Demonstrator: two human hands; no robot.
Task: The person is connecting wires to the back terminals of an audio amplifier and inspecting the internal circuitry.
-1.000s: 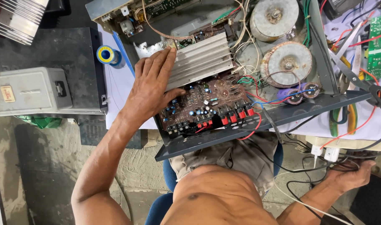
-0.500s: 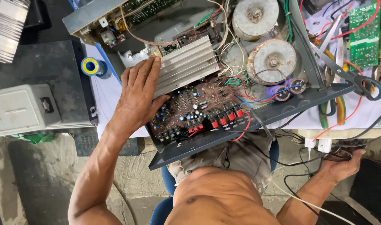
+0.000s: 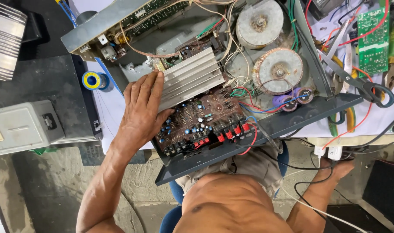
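Resting flat, fingers spread, left hand [image 3: 143, 108] presses amplifier [image 3: 231, 108] at heatsink [image 3: 190, 77] edge, gripping nothing. Circuit board [image 3: 201, 123] just beside palm. Right hand [image 3: 335, 170] low under table edge among cables [image 3: 309, 190]; grip unclear. Transformers [image 3: 276, 69], scissors [image 3: 361, 84], solder spool [image 3: 92, 80] around.

The opened amplifier chassis [image 3: 266, 125] lies tilted across the table's near edge, over the person's lap. Inside it, the finned heatsink [image 3: 190, 77] sits left of centre, with the circuit board [image 3: 201, 121] in front of it and two round transformers [image 3: 276, 69] to its right, one behind the other. The left hand [image 3: 143, 108] rests flat on the heatsink's left end. A solder spool [image 3: 92, 80] lies left of the chassis; scissors [image 3: 356, 82] and a loose board [image 3: 373, 41] lie to its right. The right hand [image 3: 337, 170] is low, below the table edge, among cables.
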